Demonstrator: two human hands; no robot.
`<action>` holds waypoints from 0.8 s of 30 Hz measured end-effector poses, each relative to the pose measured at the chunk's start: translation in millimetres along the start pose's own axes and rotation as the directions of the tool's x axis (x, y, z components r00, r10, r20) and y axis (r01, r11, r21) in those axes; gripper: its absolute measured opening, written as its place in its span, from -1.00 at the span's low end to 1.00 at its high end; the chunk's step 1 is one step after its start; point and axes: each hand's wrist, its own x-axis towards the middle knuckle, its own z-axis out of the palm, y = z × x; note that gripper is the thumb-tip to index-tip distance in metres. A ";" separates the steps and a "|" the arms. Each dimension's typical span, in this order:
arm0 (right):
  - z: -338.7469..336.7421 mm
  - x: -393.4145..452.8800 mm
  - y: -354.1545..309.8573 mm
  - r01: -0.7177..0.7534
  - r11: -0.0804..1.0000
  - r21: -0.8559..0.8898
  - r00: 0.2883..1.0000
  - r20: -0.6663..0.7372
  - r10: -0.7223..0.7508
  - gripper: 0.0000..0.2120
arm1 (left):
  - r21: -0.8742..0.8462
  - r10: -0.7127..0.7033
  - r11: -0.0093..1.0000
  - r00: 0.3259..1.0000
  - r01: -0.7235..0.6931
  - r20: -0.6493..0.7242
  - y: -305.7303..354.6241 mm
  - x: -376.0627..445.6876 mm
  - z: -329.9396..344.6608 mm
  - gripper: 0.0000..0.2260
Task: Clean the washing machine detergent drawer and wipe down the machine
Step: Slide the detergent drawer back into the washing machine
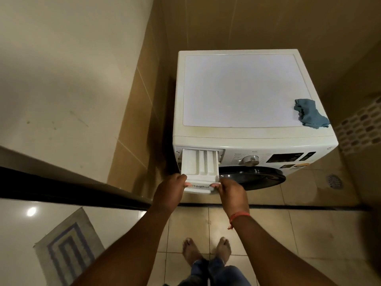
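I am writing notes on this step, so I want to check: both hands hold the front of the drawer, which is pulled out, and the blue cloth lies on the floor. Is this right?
Not quite. In the head view the blue cloth lies on top of the machine, near its right edge, not on the floor. The rest is right: the left hand and right hand hold the front of the drawer, which is pulled out.

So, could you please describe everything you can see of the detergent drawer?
The detergent drawer is white, plastic-looking, and pulled well out of the washing machine's upper-left front. It has three open compartments, one wide and two narrow, apparently empty. The left hand and right hand grip its front panel at either end, thumbs on the brand lettering.
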 end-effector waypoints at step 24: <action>-39.6 142.3 -22.3 0.302 0.723 -0.622 0.946 0.102 -0.307 0.08 | 0.340 -0.163 0.919 0.978 0.198 -0.131 9.5 121.1 -54.6 -0.08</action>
